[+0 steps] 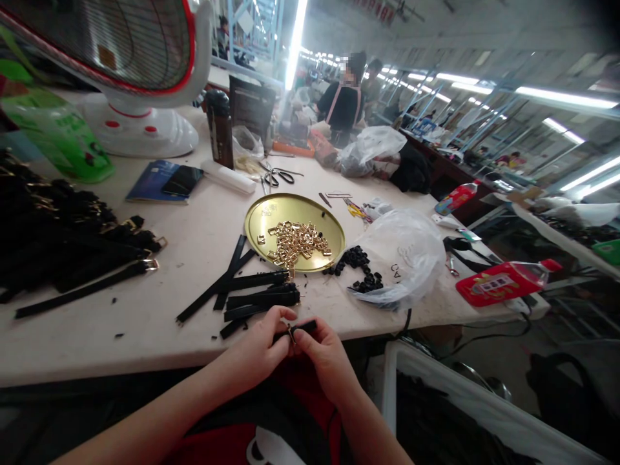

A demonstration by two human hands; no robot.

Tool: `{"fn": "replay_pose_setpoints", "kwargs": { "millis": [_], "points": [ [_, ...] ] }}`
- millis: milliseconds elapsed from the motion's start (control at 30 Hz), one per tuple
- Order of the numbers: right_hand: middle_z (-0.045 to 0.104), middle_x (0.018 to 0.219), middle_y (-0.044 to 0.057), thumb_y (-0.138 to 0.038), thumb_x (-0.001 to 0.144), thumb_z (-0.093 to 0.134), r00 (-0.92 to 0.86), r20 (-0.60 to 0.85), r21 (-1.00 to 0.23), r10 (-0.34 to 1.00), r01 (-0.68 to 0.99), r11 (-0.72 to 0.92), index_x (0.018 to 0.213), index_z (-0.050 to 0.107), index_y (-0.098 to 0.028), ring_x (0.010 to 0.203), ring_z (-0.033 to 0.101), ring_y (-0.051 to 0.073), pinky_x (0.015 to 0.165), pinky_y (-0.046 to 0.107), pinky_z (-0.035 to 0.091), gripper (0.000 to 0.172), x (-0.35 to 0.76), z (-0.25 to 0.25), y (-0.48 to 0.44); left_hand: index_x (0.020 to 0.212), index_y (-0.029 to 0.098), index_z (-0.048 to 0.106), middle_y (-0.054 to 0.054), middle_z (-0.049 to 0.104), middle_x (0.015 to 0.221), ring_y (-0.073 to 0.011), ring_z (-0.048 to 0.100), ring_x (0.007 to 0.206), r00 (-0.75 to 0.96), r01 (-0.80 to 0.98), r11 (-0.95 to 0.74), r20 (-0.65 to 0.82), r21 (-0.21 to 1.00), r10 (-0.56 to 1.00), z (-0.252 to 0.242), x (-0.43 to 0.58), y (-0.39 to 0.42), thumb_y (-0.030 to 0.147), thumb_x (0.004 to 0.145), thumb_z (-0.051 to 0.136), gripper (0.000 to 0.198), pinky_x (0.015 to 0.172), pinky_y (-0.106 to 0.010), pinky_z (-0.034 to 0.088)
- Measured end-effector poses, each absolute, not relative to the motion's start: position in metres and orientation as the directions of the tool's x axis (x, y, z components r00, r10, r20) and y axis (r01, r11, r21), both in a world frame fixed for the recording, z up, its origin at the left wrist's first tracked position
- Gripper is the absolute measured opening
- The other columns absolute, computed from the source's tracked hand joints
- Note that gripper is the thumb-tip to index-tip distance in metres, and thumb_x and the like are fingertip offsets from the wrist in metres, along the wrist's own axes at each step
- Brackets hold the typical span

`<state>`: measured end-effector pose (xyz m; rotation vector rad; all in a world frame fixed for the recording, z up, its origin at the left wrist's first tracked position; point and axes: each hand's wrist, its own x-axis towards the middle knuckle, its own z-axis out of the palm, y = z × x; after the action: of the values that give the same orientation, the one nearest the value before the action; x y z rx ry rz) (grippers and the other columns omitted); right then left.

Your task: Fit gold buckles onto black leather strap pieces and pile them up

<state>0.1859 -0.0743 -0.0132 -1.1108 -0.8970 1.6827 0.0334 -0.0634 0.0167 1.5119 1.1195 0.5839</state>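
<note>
Just off the table's front edge, my left hand (269, 339) and my right hand (322, 352) pinch a short black strap (306, 327) between them. A small gold buckle (290, 330) shows on the strap at the fingertips. Beyond my hands lie several black straps (256, 297) in a loose stack. A round gold tray (256, 213) holds a heap of gold buckles (298, 240). Small black pieces (356, 258) are scattered to the right of the tray, partly by a clear plastic bag (409, 252).
A large pile of black straps (72, 226) fills the left side. Behind stand a white fan (140, 129), a dark bottle (220, 129) and scissors (278, 174). A red bottle (504, 282) lies right, above a white bin (392, 381). A person (343, 103) is in the background.
</note>
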Motion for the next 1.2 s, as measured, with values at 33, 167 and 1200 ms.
{"fn": "replay_pose_setpoints", "kwargs": {
  "millis": [33, 167, 1200],
  "points": [
    [0.059, 0.061, -0.002, -0.034, 0.07, 0.065, -0.196, -0.27, -0.901, 0.943, -0.294, -0.319, 0.076, 0.059, -0.017, 0.058, 0.052, 0.011, 0.061, 0.024, 0.04, 0.019, 0.185, -0.012, -0.075, 0.101, 0.019, 0.039, 0.001, 0.062, 0.074, -0.0132, 0.056, 0.066, 0.429, 0.31, 0.09, -0.223, 0.947, 0.875, 0.013, 0.032, -0.062, 0.023, 0.079, 0.039, 0.023, 0.06, -0.024, 0.042],
    [0.059, 0.062, 0.001, -0.052, 0.076, 0.051, -0.206, -0.322, -0.834, 0.924, -0.401, -0.38, 0.075, 0.061, -0.017, 0.056, 0.052, 0.013, 0.057, 0.027, 0.04, 0.037, 0.188, -0.01, -0.072, 0.099, 0.02, 0.037, 0.003, 0.06, 0.07, -0.0102, 0.052, 0.051, 0.461, 0.238, 0.234, -0.322, 0.943, 0.827, 0.002, 0.028, -0.056, 0.033, 0.078, 0.045, 0.026, 0.045, -0.02, 0.038],
    [0.051, 0.063, -0.003, -0.036, 0.067, 0.065, -0.186, -0.385, -0.884, 0.904, -0.208, -0.419, 0.063, 0.045, -0.019, 0.054, 0.044, 0.009, 0.056, 0.022, 0.036, 0.028, 0.188, -0.027, -0.083, 0.081, 0.019, 0.058, 0.003, 0.061, 0.063, -0.012, 0.053, 0.05, 0.48, 0.54, 0.159, -0.458, 0.826, 0.748, 0.006, 0.01, -0.058, 0.039, 0.07, 0.052, 0.024, 0.046, -0.019, 0.032]
  ]
}}
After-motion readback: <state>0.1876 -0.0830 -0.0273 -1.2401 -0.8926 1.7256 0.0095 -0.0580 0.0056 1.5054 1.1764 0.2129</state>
